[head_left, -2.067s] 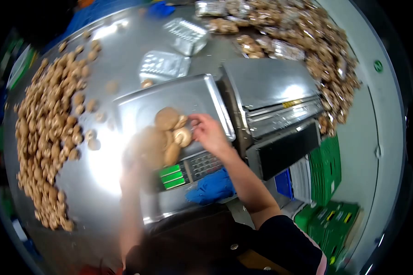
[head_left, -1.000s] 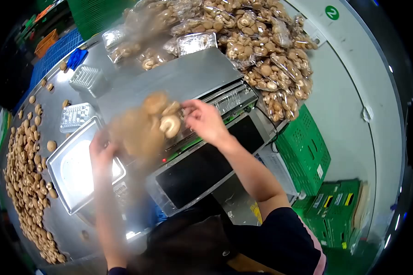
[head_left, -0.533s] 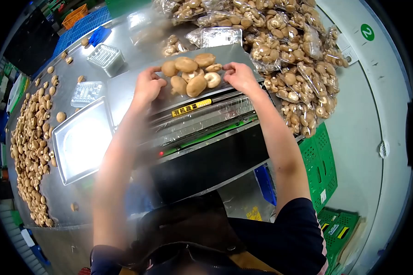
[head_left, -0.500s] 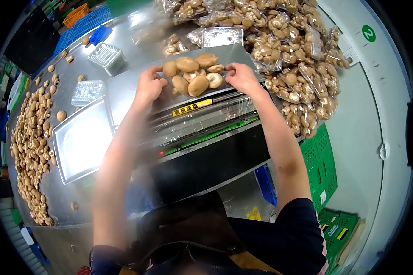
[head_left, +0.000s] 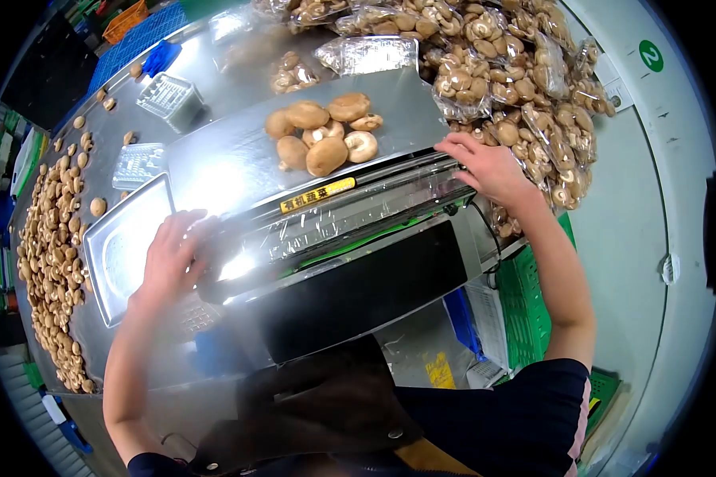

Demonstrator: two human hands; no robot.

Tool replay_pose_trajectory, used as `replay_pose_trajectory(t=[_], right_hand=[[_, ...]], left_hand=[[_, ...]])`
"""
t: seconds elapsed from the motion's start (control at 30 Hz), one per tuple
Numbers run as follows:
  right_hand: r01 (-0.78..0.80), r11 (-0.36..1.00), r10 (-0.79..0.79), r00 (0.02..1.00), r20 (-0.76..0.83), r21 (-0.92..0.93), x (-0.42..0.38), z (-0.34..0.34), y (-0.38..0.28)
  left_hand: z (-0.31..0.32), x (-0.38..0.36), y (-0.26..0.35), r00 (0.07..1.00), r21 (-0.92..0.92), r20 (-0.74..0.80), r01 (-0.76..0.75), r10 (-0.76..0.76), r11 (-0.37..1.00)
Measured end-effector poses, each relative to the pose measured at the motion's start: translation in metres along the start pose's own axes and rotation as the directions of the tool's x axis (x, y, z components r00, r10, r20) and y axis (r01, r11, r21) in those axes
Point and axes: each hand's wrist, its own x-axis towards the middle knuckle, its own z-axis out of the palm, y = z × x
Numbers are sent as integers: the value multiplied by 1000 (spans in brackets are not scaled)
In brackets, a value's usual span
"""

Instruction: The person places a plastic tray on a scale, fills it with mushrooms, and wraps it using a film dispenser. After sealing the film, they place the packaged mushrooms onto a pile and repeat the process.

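Observation:
Several brown shiitake mushrooms (head_left: 326,155) sit in a cluster on the metal top plate (head_left: 239,159) of a film-wrapping machine, apart from both hands. Along its front runs a roll of clear film (head_left: 350,215) under a yellow label (head_left: 318,195). My left hand (head_left: 171,258), partly hazy, is at the roll's left end with its fingers stretched out. At the right end, my right hand (head_left: 489,168) has its fingers extended and spread over the plate's corner and the roll. I see nothing held in either hand.
Loose mushrooms (head_left: 52,262) are piled along the table's left side. A metal tray (head_left: 131,246) and clear plastic baskets (head_left: 171,102) stand left of the machine. Film-wrapped mushroom packs (head_left: 525,87) are heaped at the right, above green crates (head_left: 525,302).
Both hands have come away from the mushrooms and moved apart, left hand down and left, right hand to the right and down. The cluster stays on the plate; the view has shifted slightly.

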Motion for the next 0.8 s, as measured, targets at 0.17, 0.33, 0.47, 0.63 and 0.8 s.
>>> replay_pose_trajectory(t=[0.17,0.33,0.47,0.63,0.8], right_hand=[[111,994,-110,986,124,3,22,13,-7],[121,819,-29,985,-170,561,10,41,-12],[-184,603,268,963,20,776,-26,-20,-29],[252,631,425,679,-599,734,15,-85,-38],[6,827,320,817,-479,562,148,-33,-12]], left_hand=[[18,29,21,975,8,-15,-222,222,975],[32,17,23,985,-140,-88,-160,149,977],[-9,-21,38,966,-527,84,251,-244,812],[-82,19,8,863,-920,-333,-209,-380,332],[18,139,-70,722,-640,-425,186,-546,745]])
